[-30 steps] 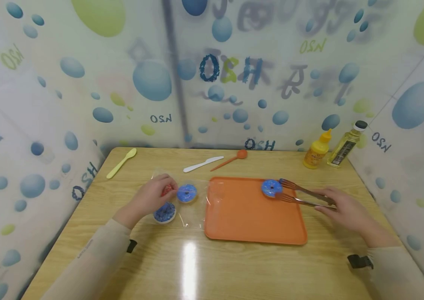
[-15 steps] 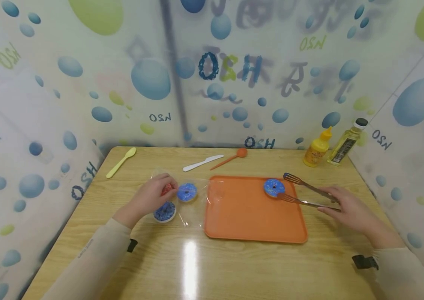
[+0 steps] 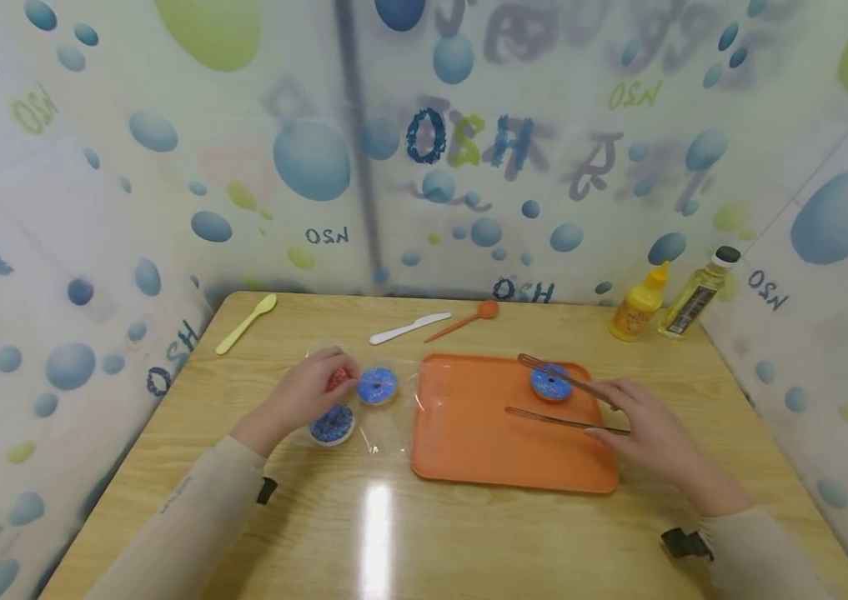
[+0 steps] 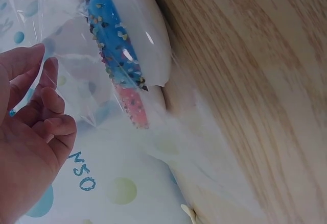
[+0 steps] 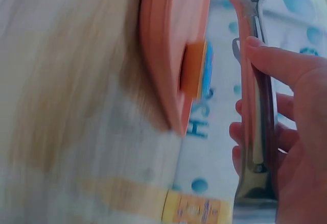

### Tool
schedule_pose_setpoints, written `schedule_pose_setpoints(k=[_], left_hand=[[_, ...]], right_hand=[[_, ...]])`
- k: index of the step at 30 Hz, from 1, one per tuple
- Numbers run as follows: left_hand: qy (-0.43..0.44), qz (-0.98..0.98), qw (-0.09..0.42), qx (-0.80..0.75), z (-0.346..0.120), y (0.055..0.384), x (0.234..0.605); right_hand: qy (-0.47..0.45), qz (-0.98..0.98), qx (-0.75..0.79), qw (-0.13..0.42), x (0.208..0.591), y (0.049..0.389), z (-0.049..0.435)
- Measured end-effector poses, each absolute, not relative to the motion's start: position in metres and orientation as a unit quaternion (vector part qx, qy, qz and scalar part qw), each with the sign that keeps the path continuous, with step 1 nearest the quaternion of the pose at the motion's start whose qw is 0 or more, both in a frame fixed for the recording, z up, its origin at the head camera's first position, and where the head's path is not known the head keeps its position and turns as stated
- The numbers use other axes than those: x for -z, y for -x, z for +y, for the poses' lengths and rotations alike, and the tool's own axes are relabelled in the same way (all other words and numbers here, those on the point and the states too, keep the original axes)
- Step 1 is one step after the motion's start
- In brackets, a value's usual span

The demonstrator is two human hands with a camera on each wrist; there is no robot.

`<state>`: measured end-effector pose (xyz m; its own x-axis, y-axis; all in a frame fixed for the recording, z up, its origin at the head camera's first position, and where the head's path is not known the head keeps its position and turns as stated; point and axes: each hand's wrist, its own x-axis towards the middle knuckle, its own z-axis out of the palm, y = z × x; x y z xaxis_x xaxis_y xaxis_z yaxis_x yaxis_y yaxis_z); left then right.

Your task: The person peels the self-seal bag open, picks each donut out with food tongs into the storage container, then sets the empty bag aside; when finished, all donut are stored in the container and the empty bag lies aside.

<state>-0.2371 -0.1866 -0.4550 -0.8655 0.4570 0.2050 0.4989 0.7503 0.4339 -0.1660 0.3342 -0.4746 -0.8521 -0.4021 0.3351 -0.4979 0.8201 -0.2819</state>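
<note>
Currently, the right hand [image 3: 644,425] is gripping long, shiny metal tongs with slotted ends [image 3: 559,420]; their arms are standing spread, pinching nothing. A blue-iced round toy doughnut [image 3: 548,389] is lying on the flat orange rectangular tray [image 3: 484,458], near its far right corner, and the far arm is passing above it without touching, judging by the right wrist view. The left hand [image 3: 311,385] is pinching a clear plastic bag [image 3: 393,427]; beneath its film a second blue doughnut [image 3: 378,386], a dark-blue speckled one [image 3: 332,423] and a partly hidden red one [image 3: 338,379] are resting.

With the arms straddling it unevenly, the tongs could be shoving the tray's doughnut toward the far rim rather than catching it. Since the bag is overlapping the tray's left edge, a sharp tug might be spilling its contents.
</note>
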Motion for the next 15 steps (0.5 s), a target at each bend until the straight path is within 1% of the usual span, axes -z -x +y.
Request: schedule_pose_setpoints(k=[8, 15], left_hand=[[0.255, -0.934, 0.036, 0.246, -0.186, 0.235, 0.454], [0.251, -0.935, 0.036, 0.248, -0.184, 0.235, 0.45]], right_hand=[[-0.22, -0.947, -0.21, 0.107, 0.477, 0.163, 0.288], [-0.239, -0.935, -0.224, 0.134, 0.471, 0.163, 0.26]])
